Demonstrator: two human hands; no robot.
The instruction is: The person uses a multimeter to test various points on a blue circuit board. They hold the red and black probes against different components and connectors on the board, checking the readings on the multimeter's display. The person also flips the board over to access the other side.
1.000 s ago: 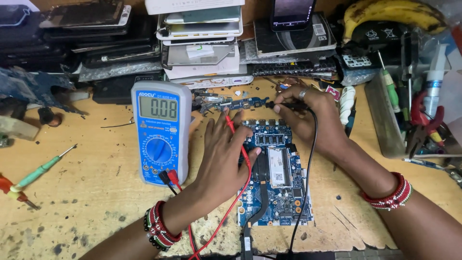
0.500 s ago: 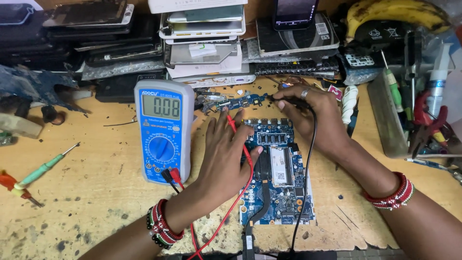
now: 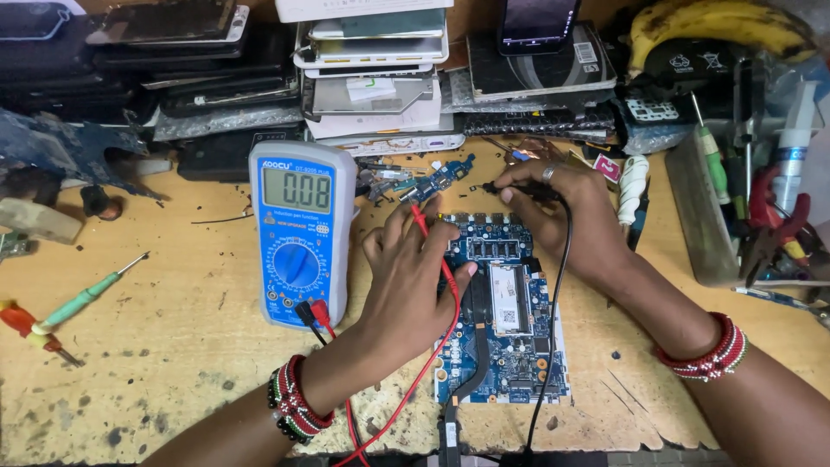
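Scarred, stained wooden bench point(image 3: 156, 363), stacked flat devices along the back edge. Far left: green-handled screwdriver point(image 3: 82, 298) lying flat. Blue rectangular multimeter point(image 3: 301, 232), grey display, round dial, leads plugged at its base. Left hand point(image 3: 411, 281) pinches red probe point(image 3: 424, 227), tip on small blue board point(image 3: 432, 183). Blue laptop circuit board point(image 3: 510, 311) lies beneath both hands. Right hand point(image 3: 575, 220) pinches black probe point(image 3: 519, 188).

bare forearms, red-white-black beaded wristbands point(image 3: 296, 399), a silver ring point(image 3: 548, 173) on right.
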